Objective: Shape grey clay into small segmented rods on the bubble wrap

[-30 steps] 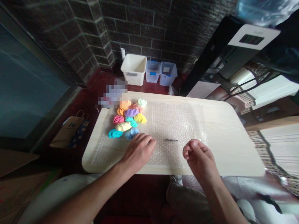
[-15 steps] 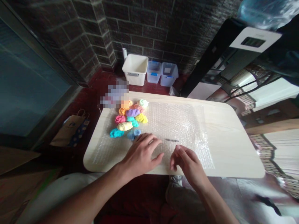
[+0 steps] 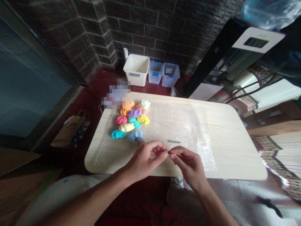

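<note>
My left hand (image 3: 150, 157) and my right hand (image 3: 188, 161) meet over the front of the bubble wrap (image 3: 174, 122). Thumb and fingers are pinched together on both, the tips almost touching. Whatever sits between them is too small to make out. Just beyond the fingertips lies a thin dark patterned strip (image 3: 174, 142). A grey lump (image 3: 140, 140) shows partly behind my left hand, beside a light-blue lump (image 3: 135, 135). Farther left are soft clay-like lumps, among them a pale yellow one (image 3: 126, 126), a turquoise one (image 3: 118, 134) and a purple one (image 3: 134, 113).
The bubble wrap covers much of a pale wooden table (image 3: 235, 141) with rounded corners. On the floor behind stand a white bin (image 3: 136, 70) and two clear boxes (image 3: 155, 72). A paper bag (image 3: 70, 128) is at the left, and a black-and-white appliance (image 3: 256, 40) at the right.
My left hand has gone from spread fingers to a pinch. My right hand has moved slightly inward, bringing the fingertips together. The grey lump has come into view.
</note>
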Demonstrator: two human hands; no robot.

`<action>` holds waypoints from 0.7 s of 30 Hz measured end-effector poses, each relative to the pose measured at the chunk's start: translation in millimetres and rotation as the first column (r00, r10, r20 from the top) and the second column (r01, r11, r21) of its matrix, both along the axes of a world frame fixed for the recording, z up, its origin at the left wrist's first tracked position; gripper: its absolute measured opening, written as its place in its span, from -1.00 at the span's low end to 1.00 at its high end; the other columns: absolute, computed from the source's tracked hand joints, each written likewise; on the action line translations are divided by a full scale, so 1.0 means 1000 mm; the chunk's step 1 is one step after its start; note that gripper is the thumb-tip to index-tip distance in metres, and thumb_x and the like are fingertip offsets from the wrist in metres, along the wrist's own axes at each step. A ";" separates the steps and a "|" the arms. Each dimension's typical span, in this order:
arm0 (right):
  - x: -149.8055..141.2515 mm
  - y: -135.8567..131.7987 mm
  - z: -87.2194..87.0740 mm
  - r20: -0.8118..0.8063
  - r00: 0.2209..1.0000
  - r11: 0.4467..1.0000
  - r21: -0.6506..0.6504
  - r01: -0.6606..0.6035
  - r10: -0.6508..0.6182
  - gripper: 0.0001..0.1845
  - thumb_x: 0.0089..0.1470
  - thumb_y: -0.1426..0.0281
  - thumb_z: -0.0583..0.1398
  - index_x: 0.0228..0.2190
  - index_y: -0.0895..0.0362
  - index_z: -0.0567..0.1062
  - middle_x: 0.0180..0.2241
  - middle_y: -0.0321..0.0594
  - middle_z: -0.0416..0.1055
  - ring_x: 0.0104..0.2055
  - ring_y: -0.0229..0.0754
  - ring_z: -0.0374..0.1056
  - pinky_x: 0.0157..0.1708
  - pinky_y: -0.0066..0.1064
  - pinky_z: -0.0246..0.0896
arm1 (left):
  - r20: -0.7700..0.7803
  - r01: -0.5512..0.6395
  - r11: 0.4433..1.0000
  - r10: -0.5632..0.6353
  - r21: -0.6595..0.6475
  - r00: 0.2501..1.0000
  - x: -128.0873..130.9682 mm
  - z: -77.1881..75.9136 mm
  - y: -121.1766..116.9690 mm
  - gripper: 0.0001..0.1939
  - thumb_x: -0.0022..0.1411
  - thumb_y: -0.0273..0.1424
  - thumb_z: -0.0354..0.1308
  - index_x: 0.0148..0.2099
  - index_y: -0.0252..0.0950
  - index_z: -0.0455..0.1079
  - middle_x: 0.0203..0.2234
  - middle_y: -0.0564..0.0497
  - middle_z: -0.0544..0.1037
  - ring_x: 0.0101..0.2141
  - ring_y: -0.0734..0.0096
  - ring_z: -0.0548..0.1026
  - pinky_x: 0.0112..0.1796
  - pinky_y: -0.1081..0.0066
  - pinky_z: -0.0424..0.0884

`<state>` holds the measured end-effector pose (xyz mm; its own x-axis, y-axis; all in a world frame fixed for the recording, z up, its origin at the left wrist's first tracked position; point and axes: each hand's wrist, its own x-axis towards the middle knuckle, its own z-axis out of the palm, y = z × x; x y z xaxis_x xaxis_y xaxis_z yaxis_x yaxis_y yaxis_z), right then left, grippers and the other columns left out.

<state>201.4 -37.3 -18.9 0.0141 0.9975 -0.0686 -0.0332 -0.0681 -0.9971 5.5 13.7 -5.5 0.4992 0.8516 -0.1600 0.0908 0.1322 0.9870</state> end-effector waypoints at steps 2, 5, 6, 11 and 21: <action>0.002 0.000 0.001 0.045 0.999 0.994 0.107 0.005 -0.010 -0.89 0.21 0.40 0.39 -0.22 -0.04 0.74 -0.21 -0.19 0.62 -0.13 -0.13 0.50 -0.09 -0.30 0.41 | 0.102 0.040 0.992 -0.028 -0.122 0.994 0.000 0.002 -0.001 -0.69 0.33 -0.20 0.30 -0.07 -0.36 0.57 -0.20 -0.15 0.68 -0.17 0.22 0.63 -0.13 0.33 0.50; 0.002 -0.002 0.003 0.139 0.990 0.985 0.172 -0.030 0.006 -0.76 0.26 0.43 0.34 -0.10 -0.11 0.73 -0.07 -0.14 0.60 0.03 -0.05 0.49 0.03 -0.19 0.41 | 0.244 0.124 0.956 -0.057 -0.267 0.968 0.001 0.005 -0.001 -0.65 0.30 -0.18 0.33 -0.08 -0.38 0.62 -0.26 -0.14 0.69 -0.21 0.30 0.62 -0.13 0.37 0.48; 0.002 -0.003 0.003 0.170 0.985 0.982 0.180 -0.047 0.016 -0.73 0.28 0.43 0.33 -0.06 -0.13 0.72 -0.04 -0.13 0.59 0.05 -0.04 0.48 0.04 -0.17 0.42 | 0.278 0.148 0.941 -0.061 -0.303 0.959 0.002 0.006 -0.001 -0.64 0.30 -0.16 0.33 -0.09 -0.39 0.63 -0.29 -0.12 0.69 -0.23 0.32 0.61 -0.14 0.38 0.48; -0.001 -0.005 0.005 0.262 0.964 0.959 0.263 -0.108 0.037 -0.64 0.30 0.47 0.29 0.02 -0.18 0.68 0.00 -0.11 0.60 0.04 0.01 0.52 -0.01 -0.11 0.46 | 0.335 0.162 0.886 -0.008 -0.434 0.942 0.005 0.002 -0.003 -0.64 0.21 -0.14 0.42 -0.18 -0.38 0.68 -0.34 -0.10 0.68 -0.32 0.39 0.58 -0.18 0.40 0.48; -0.002 -0.004 0.014 0.063 0.998 0.996 0.091 0.025 -0.031 -0.76 0.25 0.36 0.34 -0.05 -0.09 0.69 -0.17 -0.16 0.61 -0.16 -0.11 0.54 -0.18 -0.28 0.49 | 0.331 0.062 0.909 0.085 -0.411 0.940 0.005 0.005 0.001 -0.73 0.22 -0.26 0.38 -0.16 -0.38 0.65 -0.27 -0.11 0.69 -0.33 0.44 0.56 -0.19 0.41 0.47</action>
<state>199.4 -41.6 -5.0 0.0433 0.9988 0.0238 0.0302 0.0225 -0.9993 10.9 14.6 -0.4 0.5761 0.7517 -0.3210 -0.2379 0.5298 0.8141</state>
